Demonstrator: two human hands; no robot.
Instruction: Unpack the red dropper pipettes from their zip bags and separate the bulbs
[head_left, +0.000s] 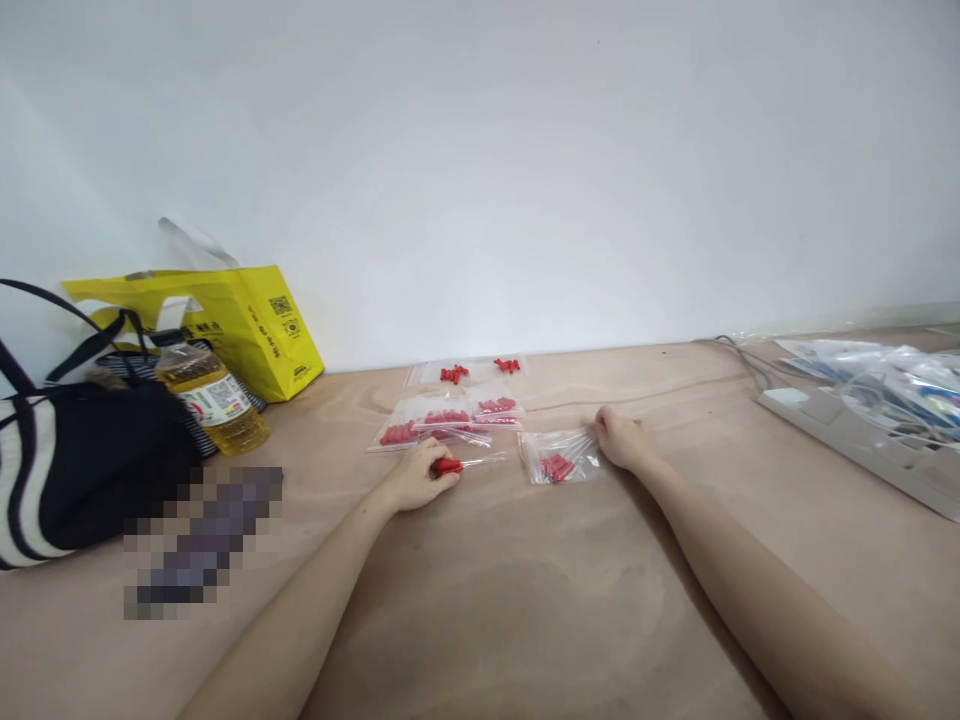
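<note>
Presently: left hand (pixel 414 479), fingers closed on a red item (pixel 449 466); right hand (pixel 621 441), well apart, pinching one edge of a clear bag (pixel 535 466) of red pieces (pixel 558 467) on the worktop (pixel 487 590). Step, apparently: bagging. Next move probably calls for the bag's mouth held open.

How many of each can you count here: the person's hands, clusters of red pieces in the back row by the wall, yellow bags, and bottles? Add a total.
Hands: 2, left hand and right hand
Red clusters by the wall: 2
Yellow bag: 1
Bottle: 1
Total: 6
</note>
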